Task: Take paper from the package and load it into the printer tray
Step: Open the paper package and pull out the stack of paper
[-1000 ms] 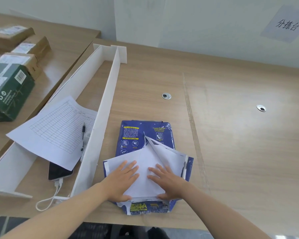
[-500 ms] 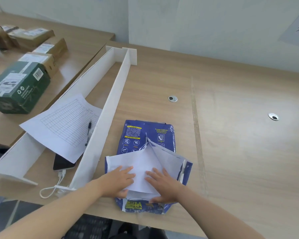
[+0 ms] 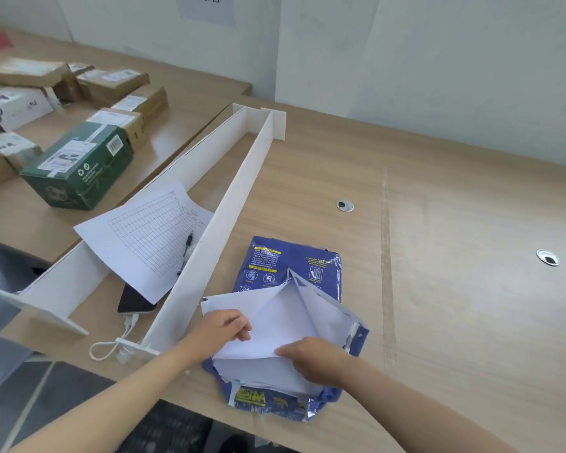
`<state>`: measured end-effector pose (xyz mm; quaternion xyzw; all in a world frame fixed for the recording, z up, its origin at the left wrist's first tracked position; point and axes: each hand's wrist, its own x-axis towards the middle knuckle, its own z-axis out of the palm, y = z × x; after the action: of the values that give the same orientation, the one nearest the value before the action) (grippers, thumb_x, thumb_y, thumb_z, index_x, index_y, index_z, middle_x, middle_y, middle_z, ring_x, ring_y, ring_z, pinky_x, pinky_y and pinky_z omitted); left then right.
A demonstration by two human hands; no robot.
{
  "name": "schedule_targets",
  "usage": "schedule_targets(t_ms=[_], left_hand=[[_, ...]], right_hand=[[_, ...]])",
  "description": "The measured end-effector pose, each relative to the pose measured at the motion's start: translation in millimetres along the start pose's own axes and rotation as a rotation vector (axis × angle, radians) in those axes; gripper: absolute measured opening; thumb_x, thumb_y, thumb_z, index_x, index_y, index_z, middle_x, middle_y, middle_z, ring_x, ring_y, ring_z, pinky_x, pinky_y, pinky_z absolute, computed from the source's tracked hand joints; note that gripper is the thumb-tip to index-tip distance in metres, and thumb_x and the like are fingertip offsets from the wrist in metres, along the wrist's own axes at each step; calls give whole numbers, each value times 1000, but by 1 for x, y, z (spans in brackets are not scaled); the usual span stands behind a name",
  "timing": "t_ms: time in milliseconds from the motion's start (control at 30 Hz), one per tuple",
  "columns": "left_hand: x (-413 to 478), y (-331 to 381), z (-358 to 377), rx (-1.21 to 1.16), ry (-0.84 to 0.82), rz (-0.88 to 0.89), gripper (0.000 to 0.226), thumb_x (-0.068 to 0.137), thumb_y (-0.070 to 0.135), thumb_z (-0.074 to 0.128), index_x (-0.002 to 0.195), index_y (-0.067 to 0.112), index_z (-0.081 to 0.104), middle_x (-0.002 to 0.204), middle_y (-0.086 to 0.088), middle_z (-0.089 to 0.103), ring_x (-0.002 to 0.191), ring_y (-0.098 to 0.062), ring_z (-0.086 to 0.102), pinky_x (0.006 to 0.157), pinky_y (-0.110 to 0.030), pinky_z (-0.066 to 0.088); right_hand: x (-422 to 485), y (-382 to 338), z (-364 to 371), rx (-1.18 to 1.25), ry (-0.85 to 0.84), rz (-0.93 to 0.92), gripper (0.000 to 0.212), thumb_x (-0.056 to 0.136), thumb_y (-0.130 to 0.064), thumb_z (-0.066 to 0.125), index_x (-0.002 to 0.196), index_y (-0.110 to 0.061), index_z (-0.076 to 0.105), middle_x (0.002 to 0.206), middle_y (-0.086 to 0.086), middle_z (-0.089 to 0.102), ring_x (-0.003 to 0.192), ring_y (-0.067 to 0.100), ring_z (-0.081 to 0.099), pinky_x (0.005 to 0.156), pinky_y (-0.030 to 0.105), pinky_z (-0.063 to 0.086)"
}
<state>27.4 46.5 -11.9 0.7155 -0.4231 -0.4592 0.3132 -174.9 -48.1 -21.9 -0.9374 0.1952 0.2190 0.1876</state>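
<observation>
My left hand (image 3: pixel 224 328) pinches the white wrapper flap (image 3: pixel 275 325) and my right hand (image 3: pixel 311 358) clamps the paper (image 3: pixel 262 371) in the torn blue package (image 3: pixel 294 266) at the surface (image 3: pixel 438 289) edge, where uneven pulling could crease sheets.

left hand (image 3: pixel 224 326): flat → pinching top sheets (image 3: pixel 275 325) | right hand (image 3: pixel 314 356): flat → lifting sheets' near edge

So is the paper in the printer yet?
Not yet. The blue package is already torn open on the desk. The left hand and right hand are gripping the top sheets, lifting their near edge. Pulling them out and loading them is left; no printer shows here.
</observation>
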Motion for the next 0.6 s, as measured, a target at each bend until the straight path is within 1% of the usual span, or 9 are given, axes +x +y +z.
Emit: schedule_targets(t_ms=[100, 167, 267, 333, 400, 467, 500, 567, 600], left_hand=[[3, 3, -4, -86, 103, -144, 41, 96, 15, 39, 60, 19, 58, 47, 8, 64, 60, -13, 58, 62, -21, 48], [4, 4, -6, -123, 166, -213, 41, 96, 19, 40, 59, 16, 55, 51, 3, 60, 56, -15, 56, 57, -22, 47], [6, 4, -7, -135, 181, -312, 36, 96, 20, 42, 61, 12, 50, 58, -4, 54, 53, -17, 51, 50, -22, 46], [8, 5, -8, -168, 193, -373, 35, 95, 20, 42, 62, 10, 48, 57, -7, 48, 47, -19, 44, 43, -20, 41], [10, 7, -11, -197, 223, -432, 34, 95, 19, 42, 63, 10, 46, 57, -7, 44, 43, -18, 38, 37, -16, 35], [11, 10, -13, -190, 224, -475, 30, 94, 20, 42, 65, 12, 46, 60, -6, 45, 44, -18, 40, 40, -16, 37], [12, 12, -14, -186, 211, -496, 26, 92, 20, 43, 68, 13, 47, 63, -6, 47, 48, -19, 44, 45, -19, 42], [10, 20, -17, -210, 173, -549, 15, 89, 20, 45, 77, 13, 49, 72, -7, 50, 60, -20, 51, 57, -28, 51], [9, 26, -18, -222, 151, -567, 11, 89, 20, 46, 83, 13, 50, 77, -7, 50, 67, -21, 53, 58, -32, 53]], right_hand=[[0, 2, -8, -32, 21, -20, 52, 90, -1, 30, 136, -19, 43, 124, 21, 60, 110, 38, 54, 86, 43, 44], [-2, 3, -12, -43, 21, -19, 53, 89, -1, 29, 137, -20, 42, 124, 21, 60, 110, 37, 54, 86, 43, 44], [-6, 5, -20, -61, 36, -27, 53, 89, 0, 28, 136, -21, 42, 124, 18, 61, 109, 36, 55, 81, 40, 43], [-11, 6, -26, -66, 60, -40, 52, 90, -1, 28, 135, -22, 43, 124, 16, 61, 108, 36, 56, 79, 38, 42], [-17, 5, -34, -58, 87, -52, 52, 91, -3, 28, 136, -24, 43, 128, 14, 60, 108, 35, 57, 83, 38, 45], [-24, 3, -43, -54, 115, -68, 51, 91, -4, 27, 136, -24, 43, 128, 13, 60, 107, 34, 58, 84, 38, 45], [-28, 1, -48, -51, 131, -77, 51, 91, -5, 28, 136, -24, 43, 127, 12, 61, 106, 35, 58, 83, 38, 45], [-34, -1, -59, -45, 166, -90, 50, 90, -4, 29, 133, -23, 45, 123, 13, 63, 104, 35, 59, 83, 39, 46], [-37, -3, -66, -41, 186, -95, 49, 90, -4, 29, 132, -22, 46, 121, 13, 64, 103, 36, 59, 83, 39, 46]])
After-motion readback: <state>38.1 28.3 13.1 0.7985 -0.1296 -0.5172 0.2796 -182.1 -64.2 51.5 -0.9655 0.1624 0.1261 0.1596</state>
